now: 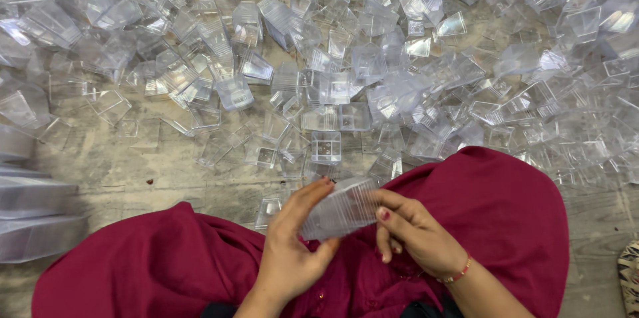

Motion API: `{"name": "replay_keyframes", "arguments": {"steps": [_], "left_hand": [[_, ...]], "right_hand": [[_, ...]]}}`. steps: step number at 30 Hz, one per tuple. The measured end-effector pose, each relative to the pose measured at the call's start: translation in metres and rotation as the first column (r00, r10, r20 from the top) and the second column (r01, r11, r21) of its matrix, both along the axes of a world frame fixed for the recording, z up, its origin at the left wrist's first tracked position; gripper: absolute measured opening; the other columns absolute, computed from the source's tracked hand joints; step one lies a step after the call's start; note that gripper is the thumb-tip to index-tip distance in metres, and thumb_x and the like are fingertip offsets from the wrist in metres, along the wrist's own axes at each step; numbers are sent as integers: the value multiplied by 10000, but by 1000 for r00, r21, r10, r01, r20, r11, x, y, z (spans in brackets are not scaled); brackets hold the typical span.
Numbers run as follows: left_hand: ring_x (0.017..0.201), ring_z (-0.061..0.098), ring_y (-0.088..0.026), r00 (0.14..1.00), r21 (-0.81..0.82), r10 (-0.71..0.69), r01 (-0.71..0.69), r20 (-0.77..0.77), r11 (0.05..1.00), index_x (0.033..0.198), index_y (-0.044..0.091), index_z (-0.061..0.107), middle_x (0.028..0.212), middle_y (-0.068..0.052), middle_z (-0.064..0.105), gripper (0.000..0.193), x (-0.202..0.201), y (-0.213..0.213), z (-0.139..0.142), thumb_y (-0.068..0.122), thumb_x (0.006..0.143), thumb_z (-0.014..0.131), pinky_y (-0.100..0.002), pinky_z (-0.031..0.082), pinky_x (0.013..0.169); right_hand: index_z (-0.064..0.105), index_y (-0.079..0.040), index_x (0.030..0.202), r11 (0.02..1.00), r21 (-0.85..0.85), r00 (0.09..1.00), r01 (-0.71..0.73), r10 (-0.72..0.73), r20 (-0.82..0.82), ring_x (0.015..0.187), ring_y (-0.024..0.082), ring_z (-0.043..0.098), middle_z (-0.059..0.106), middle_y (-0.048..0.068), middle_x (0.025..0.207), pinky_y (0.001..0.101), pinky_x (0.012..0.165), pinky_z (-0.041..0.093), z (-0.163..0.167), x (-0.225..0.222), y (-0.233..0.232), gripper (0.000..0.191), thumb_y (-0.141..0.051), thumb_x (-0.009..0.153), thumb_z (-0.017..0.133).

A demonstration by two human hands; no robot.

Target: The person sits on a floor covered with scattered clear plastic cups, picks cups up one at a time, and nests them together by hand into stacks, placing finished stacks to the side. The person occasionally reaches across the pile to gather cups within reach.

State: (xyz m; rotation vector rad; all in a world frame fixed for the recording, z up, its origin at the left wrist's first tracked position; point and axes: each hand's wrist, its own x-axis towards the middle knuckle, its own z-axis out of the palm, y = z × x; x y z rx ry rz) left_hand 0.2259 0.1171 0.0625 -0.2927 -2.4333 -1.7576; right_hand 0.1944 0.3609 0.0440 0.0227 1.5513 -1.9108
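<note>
- Both hands meet low in the view, over a lap draped in dark red cloth (506, 225); they are what lies closest to the camera.
- Left hand (289, 251) is wrapped around a nested stack of clear plastic cups (343, 210), thumb under it and fingers curled over the top end.
- Right hand (413, 231), with a thin red and gold bracelet (459, 271) at the wrist, is closed on the stack's other end, fingertips pressed against the rim side.
- Stack lies roughly level between the two hands, just above the lap and apart from the floor.
- Judging by the thin, glassy walls, these cups look very light, fairly stiff yet brittle, and slick; a hard squeeze on the sides could crack or buckle them, so holding at the two ends, as here, seems the safest grip.
- Beyond the knees, a wide heap of loose clear square cups (373, 58) covers the worn grey floor (133, 171), lying at every angle.
- At the left edge, long nested stacks (33, 215) lie on their sides.
</note>
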Motion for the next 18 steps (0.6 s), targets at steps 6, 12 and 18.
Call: {"name": "replay_keyframes", "arguments": {"steps": [6, 12, 18], "left_hand": [[1123, 685, -248, 644, 602, -299, -319, 704, 732, 1472, 63, 483, 1315, -146, 634, 765, -10, -3, -10, 207, 785, 788, -395, 584, 911], [1173, 711, -229, 921, 316, -57, -74, 385, 946, 1498, 3, 504, 1298, -164, 710, 783, -2, -1, -12, 92, 782, 809, -350, 563, 1005], [1205, 661, -341, 773, 819, -349, -360, 530, 447, 1565, 60, 365, 1452, -203, 571, 848, -4, -3, -14, 134, 830, 784, -440, 574, 956]], "right_hand": [[686, 55, 1316, 998, -53, 999, 37, -37, 0, 524, 75, 555, 694, 28, 746, 222, 509, 464, -6, -1, 3, 359, -130, 1027, 584], [676, -14, 1324, 996, -74, 998, -57, 56, -16, 573, 71, 582, 653, 7, 674, 218, 565, 488, -8, -2, 4, 371, -94, 968, 608], [735, 51, 1234, 996, -84, 1000, 9, -9, -6, 644, 87, 601, 716, 45, 823, 250, 613, 527, -16, -1, 2, 302, -78, 978, 638]]}}
